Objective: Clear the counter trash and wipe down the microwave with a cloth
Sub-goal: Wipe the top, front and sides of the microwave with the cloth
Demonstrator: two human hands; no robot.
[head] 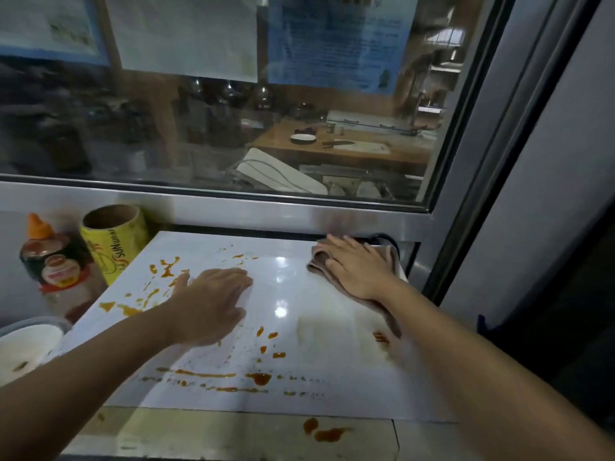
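A sauce bottle (55, 257) with an orange cap stands upright well left of the left hand (213, 301), and a yellow can (114, 244) stands just beside it, nearer that hand. Below the bottle, near the left forearm, a white bowl (28, 347) shows at the frame edge. Beyond both hands runs a window (233, 128) with papers (186, 34) stuck on its glass. A black cable (387, 239) curves just behind the right hand (357, 266).

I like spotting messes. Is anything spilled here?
Yes. Orange sauce is splattered across the white microwave top, with more drips on its front edge. The right hand presses a cloth at the far corner.
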